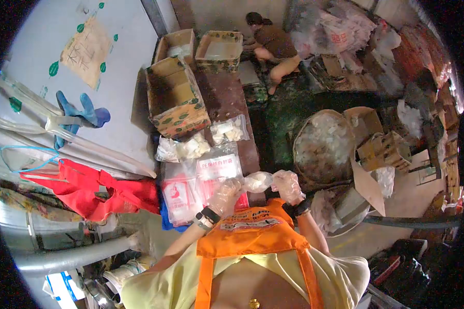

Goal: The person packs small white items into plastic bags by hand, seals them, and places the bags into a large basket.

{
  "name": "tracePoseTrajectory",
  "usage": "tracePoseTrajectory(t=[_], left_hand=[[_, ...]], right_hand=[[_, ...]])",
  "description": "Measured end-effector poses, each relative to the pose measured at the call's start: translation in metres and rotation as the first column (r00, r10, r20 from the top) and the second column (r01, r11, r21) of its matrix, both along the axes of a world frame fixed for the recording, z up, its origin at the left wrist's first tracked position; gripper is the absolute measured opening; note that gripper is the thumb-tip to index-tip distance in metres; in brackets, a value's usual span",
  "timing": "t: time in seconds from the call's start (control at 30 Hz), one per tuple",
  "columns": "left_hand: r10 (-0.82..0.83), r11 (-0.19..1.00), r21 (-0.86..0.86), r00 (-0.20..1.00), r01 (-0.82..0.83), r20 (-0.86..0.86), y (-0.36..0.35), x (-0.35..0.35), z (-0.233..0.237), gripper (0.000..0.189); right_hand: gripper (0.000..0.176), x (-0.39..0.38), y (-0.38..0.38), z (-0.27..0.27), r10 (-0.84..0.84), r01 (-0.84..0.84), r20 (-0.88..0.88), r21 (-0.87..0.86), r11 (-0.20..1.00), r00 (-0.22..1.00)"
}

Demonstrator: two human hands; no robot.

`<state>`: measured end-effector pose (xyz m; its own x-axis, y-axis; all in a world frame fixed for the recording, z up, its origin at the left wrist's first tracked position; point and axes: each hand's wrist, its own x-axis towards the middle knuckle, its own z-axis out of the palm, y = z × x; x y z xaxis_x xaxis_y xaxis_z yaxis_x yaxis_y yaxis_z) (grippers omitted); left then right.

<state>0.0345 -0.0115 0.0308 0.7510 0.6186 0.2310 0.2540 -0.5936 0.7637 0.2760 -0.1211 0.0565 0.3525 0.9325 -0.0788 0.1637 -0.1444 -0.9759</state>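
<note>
Between my hands, in front of the orange apron (252,232), a small clear plastic bag (258,182) with whitish contents is held up. My left hand (227,196), in a thin see-through glove, is closed at the bag's left end. On the other end, my right hand (287,186), gloved the same way, pinches the plastic. Flat printed plastic bags (183,198) with red and white markings lie beside and under my left hand. Just beyond them are a filled clear bag (229,130) and another bag of pale pieces (191,148).
An open cardboard box (178,116) stands at the table's far left, with more boxes (219,51) behind. A large round basket (325,144) lined with plastic is at right. Red cloth (103,193) and blue gloves (80,116) hang at left. Another person (273,46) crouches at the back.
</note>
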Motion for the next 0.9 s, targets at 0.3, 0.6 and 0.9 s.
tracePoseTrajectory(t=[0.3,0.6,0.9], left_hand=[[-0.026,0.974,0.226,0.999,0.018,0.035,0.006,-0.003,-0.029,0.022],[-0.076,0.928,0.305,0.908,0.216,-0.412,0.004,0.001,0.034,0.024],[-0.100,0.910,0.364,0.957,0.199,-0.272,0.007,-0.003,0.008,0.024]], right_hand=[[0.020,0.000,0.008,0.014,0.018,0.047,0.437,-0.138,0.989,0.899],[0.023,-0.042,0.033,0.050,0.274,-0.529,0.841,0.016,0.849,0.467],[0.026,-0.044,0.036,0.018,0.243,-0.561,0.861,0.058,0.826,0.446]])
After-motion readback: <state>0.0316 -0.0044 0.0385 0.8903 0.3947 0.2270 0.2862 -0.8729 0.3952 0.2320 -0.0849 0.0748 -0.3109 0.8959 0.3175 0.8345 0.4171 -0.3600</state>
